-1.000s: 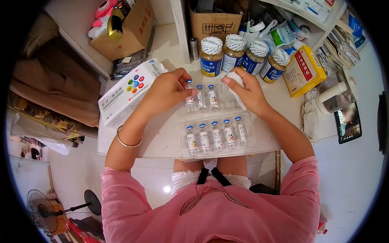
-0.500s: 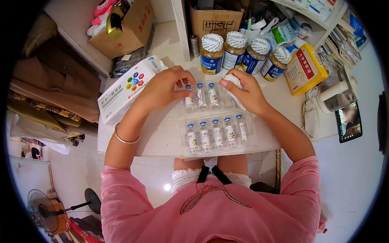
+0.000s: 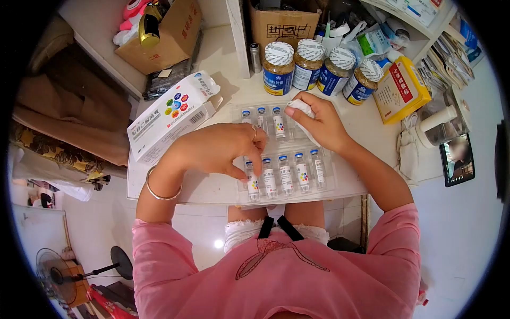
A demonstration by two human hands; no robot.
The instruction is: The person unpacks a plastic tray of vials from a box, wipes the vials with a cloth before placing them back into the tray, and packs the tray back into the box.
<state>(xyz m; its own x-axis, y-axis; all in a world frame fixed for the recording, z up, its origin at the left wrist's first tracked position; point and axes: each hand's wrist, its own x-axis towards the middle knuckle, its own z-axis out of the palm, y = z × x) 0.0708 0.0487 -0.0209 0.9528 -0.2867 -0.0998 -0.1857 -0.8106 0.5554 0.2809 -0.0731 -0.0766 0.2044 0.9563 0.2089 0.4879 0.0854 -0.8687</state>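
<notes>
The vial (image 3: 253,186) at the near tray's (image 3: 330,178) nine-o'clock end, its long axis twelve to six, lay at four o'clock from the nearer left hand (image 3: 223,149). Thumb and forefinger flanked it, contact unclear; the right hand (image 3: 325,121) pinched a white wad (image 3: 302,107).

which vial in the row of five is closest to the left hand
The leftmost vial in that row: the left hand is right at its blue-capped end, while the other four lie farther right.

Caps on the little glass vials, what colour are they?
The vial caps are blue, seen best in the head view.
</notes>
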